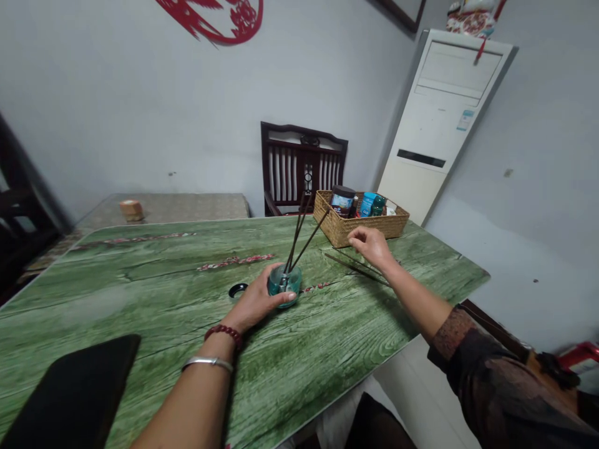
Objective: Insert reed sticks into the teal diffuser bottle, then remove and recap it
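Observation:
My left hand (255,300) wraps around a small teal glass bottle (284,282), which stands on the table. Several thin dark reed sticks (299,242) rise from the bottle and lean toward the far right. A small black round cap (238,290) lies just beyond my left hand. My right hand (371,246) hovers near the wicker basket, with its fingers loosely curled and nothing visible in them. Below it, more thin dark sticks (355,268) lie flat on the green wood-pattern table (140,305).
A wicker basket (360,229) holds jars and bottles at the table's far edge. A flat black pad (70,393) lies at the near left. Behind stand a dark wooden chair (299,165), a white floor-standing air conditioner (435,118) and a second table (187,207).

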Demonstrator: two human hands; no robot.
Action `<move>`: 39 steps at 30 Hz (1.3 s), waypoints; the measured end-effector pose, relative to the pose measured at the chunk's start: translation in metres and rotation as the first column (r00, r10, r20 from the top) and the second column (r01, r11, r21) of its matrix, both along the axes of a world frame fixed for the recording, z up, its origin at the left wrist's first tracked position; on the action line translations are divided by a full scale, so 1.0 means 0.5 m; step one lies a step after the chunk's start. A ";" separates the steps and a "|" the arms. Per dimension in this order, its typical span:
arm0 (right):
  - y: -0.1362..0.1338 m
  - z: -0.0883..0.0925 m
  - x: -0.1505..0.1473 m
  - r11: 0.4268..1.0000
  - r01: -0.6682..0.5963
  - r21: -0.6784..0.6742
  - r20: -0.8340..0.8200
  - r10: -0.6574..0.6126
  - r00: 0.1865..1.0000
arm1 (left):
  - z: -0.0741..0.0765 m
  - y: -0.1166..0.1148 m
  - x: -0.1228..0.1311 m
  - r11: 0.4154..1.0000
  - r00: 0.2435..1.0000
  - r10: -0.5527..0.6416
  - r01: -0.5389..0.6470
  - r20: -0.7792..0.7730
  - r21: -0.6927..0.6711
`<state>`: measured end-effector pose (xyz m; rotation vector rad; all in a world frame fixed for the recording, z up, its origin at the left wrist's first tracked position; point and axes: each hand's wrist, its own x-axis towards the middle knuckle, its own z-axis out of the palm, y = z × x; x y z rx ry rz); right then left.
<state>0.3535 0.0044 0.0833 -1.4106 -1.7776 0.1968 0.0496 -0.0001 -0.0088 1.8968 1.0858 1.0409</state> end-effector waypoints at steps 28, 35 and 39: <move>-0.080 -0.153 0.050 0.918 0.326 -0.225 0.722 -0.068 0.689 | 0.003 -0.003 0.001 1.000 1.000 0.010 -0.010 -0.001 0.001; -0.066 -0.138 0.048 0.940 0.253 -0.229 0.543 -0.093 0.835 | 0.003 -0.004 0.002 1.000 1.000 0.014 -0.014 0.001 0.000; -0.046 -0.091 0.045 0.982 0.122 -0.141 0.166 -0.098 0.981 | 0.006 -0.005 0.002 1.000 1.000 0.007 -0.007 -0.014 0.006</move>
